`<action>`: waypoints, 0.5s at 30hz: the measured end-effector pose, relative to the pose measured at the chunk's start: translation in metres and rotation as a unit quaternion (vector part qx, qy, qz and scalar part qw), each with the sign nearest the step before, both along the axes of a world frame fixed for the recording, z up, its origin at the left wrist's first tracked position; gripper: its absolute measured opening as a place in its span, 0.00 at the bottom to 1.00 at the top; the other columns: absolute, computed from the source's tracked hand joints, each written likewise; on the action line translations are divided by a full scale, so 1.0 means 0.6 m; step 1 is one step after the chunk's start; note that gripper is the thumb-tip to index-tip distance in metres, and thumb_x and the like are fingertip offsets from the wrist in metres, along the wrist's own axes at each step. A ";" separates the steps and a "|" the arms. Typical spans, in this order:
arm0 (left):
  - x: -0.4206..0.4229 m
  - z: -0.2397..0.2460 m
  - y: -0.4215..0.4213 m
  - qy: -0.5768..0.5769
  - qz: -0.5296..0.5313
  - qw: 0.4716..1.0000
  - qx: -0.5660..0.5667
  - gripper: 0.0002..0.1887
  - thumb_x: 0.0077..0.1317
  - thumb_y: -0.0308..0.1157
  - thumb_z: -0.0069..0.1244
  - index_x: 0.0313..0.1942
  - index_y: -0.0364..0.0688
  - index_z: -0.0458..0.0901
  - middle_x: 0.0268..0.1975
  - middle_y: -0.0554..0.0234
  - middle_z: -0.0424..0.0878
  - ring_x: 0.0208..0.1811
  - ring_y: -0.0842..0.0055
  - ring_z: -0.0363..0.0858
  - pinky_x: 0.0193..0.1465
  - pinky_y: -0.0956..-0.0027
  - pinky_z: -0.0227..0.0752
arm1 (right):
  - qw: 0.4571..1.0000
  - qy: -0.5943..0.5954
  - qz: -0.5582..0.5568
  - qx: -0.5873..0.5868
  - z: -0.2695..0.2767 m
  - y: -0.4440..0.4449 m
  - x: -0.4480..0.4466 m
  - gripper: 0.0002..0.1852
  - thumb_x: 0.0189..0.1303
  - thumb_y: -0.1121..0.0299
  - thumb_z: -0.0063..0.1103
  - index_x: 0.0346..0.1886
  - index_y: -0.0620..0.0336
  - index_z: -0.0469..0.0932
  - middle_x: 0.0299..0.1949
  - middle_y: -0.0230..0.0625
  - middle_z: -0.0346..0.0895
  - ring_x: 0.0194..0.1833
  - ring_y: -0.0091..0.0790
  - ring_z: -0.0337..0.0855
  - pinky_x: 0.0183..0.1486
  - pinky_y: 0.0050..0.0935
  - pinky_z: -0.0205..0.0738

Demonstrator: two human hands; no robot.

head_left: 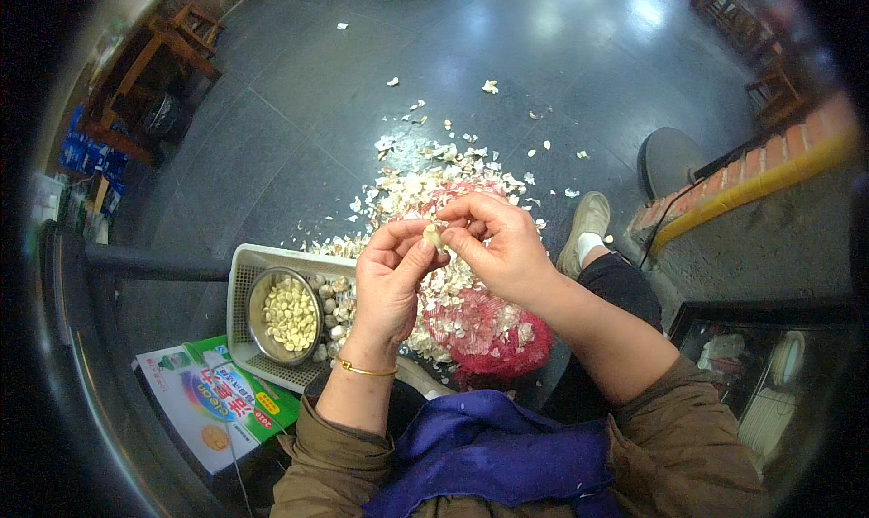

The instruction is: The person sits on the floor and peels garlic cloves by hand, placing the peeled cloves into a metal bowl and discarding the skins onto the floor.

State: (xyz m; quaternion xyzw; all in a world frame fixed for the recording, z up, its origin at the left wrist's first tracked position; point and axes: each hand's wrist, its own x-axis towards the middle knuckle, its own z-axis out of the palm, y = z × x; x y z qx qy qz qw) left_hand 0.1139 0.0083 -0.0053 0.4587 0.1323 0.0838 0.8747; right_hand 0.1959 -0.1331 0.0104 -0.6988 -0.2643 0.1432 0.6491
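Note:
A pale garlic clove [432, 235] is pinched between thumb and fingertips of my left hand [394, 267]. My right hand [499, 246] meets it from the other side, thumb and forefinger at the clove's edge; whether they grip it or only its skin is too small to tell. Below both hands, loose garlic skins [448, 280] lie heaped over a red mesh bag [502, 345] on the floor. To the left, a steel bowl [252, 314] of peeled garlic cloves [290, 314] sits inside a white plastic basket [237, 274]. Whole garlic bulbs [333, 321] fill the basket beside the bowl, partly behind my left forearm.
A green and white printed carton [217, 402] stands at the basket's near side. My shoe [584, 229] rests right of the skins. Further right are a round black base [669, 162] and a brick ledge with a yellow edge [747, 196]. Wooden furniture [149, 77] stands far left.

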 end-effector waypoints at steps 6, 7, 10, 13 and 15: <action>-0.001 -0.009 -0.004 0.003 0.012 0.978 0.208 0.14 0.65 0.21 0.56 0.52 0.33 0.81 0.41 0.63 0.85 0.40 0.81 0.83 0.44 0.76 0.78 | 0.995 -0.090 -0.006 -0.044 -0.006 -0.004 0.002 0.08 0.58 0.74 0.61 0.40 0.65 0.80 0.35 0.44 0.83 0.34 0.37 0.88 0.36 0.31 0.81; -0.001 -0.010 -0.005 0.003 0.022 0.971 0.239 0.14 0.64 0.20 0.56 0.51 0.34 0.81 0.41 0.62 0.85 0.39 0.81 0.83 0.43 0.76 0.78 | 0.995 -0.088 -0.006 -0.043 -0.008 -0.003 0.001 0.08 0.58 0.73 0.62 0.40 0.64 0.80 0.34 0.44 0.83 0.34 0.37 0.88 0.36 0.31 0.82; -0.001 -0.012 -0.005 -0.012 0.051 0.934 0.353 0.14 0.62 0.19 0.57 0.49 0.35 0.83 0.40 0.60 0.86 0.37 0.80 0.84 0.41 0.76 0.78 | 0.994 -0.090 -0.013 -0.059 -0.015 -0.003 0.002 0.07 0.57 0.72 0.62 0.39 0.62 0.80 0.31 0.42 0.84 0.35 0.37 0.88 0.37 0.31 0.82; -0.001 -0.011 -0.003 -0.046 0.071 0.879 0.469 0.14 0.60 0.20 0.58 0.47 0.36 0.85 0.38 0.58 0.86 0.36 0.78 0.84 0.40 0.75 0.78 | 0.995 -0.075 -0.008 -0.066 -0.019 -0.003 0.000 0.07 0.56 0.71 0.62 0.37 0.60 0.80 0.30 0.42 0.84 0.34 0.38 0.88 0.35 0.32 0.81; 0.000 -0.009 -0.003 -0.060 0.076 0.861 0.499 0.14 0.59 0.20 0.59 0.47 0.36 0.85 0.37 0.56 0.86 0.35 0.76 0.85 0.40 0.74 0.78 | 0.992 -0.090 0.002 -0.083 -0.020 -0.005 0.000 0.06 0.58 0.74 0.61 0.38 0.65 0.79 0.30 0.40 0.83 0.34 0.29 0.87 0.36 0.27 0.81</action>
